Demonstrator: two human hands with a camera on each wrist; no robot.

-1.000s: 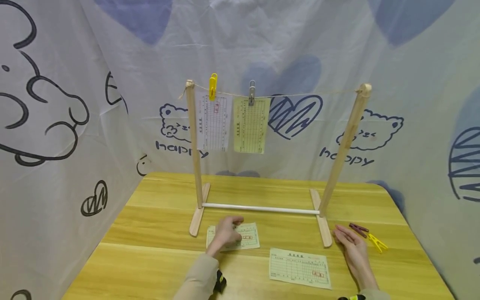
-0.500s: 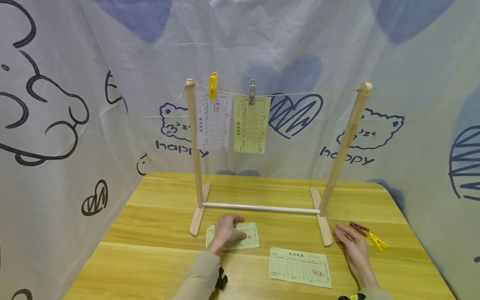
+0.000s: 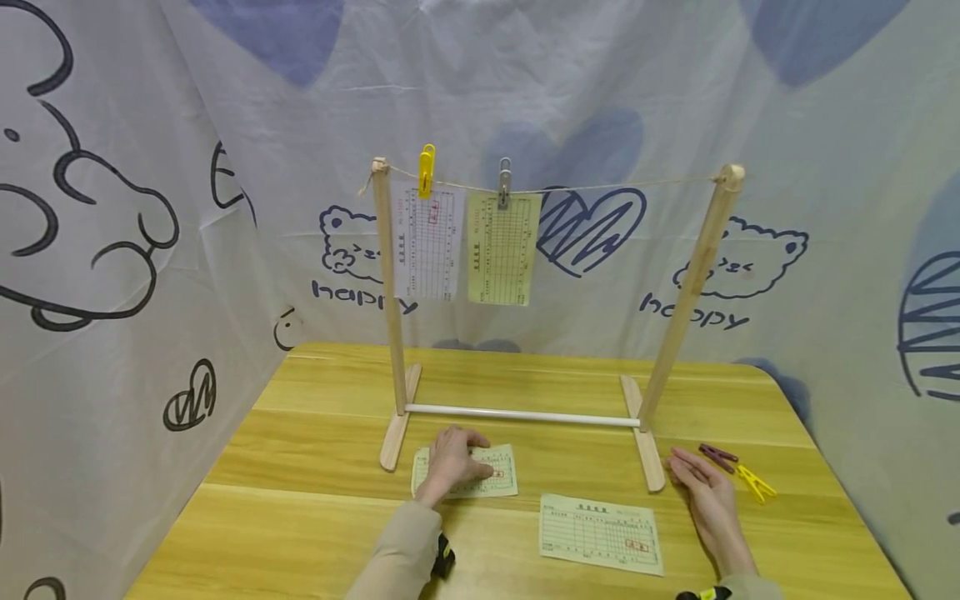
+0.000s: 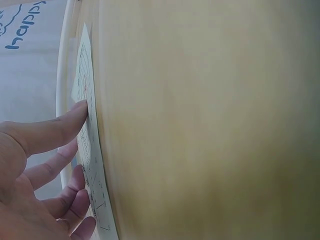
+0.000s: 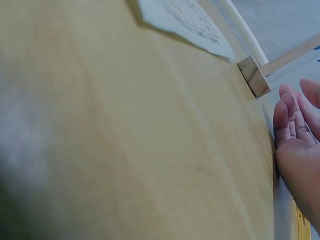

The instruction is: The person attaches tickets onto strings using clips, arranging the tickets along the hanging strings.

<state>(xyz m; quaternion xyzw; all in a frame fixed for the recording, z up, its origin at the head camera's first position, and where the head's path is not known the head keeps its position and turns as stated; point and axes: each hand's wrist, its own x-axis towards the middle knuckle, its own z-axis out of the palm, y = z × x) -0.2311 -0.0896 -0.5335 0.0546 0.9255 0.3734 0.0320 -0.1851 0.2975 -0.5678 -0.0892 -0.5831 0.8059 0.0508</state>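
My left hand (image 3: 452, 463) lies over a pale green printed slip (image 3: 501, 481), covering its middle. In the left wrist view the thumb and fingertips touch the slip's face with the fingers spread and bent a little. My right hand (image 3: 708, 506) rests on its side on the table, fingers loosely bent and holding nothing. Beyond its fingers lie a dark purple clothespin (image 3: 717, 458) and a yellow clothespin (image 3: 755, 484). Between the hands a second green slip (image 3: 600, 533) lies flat, its red stamp towards the lower right.
A wooden stand (image 3: 388, 292) with a string (image 3: 622, 187) across its top stands at the back. From the string hang a white slip (image 3: 427, 250) under a yellow clothespin (image 3: 426, 172) and a green slip (image 3: 502, 254) under a grey clothespin (image 3: 504, 185). A white rod (image 3: 525, 415) joins the feet.
My left thumb has moved slightly right over the slip, now reaching its red stamp. The right hand and the hanging slips stay where they were.
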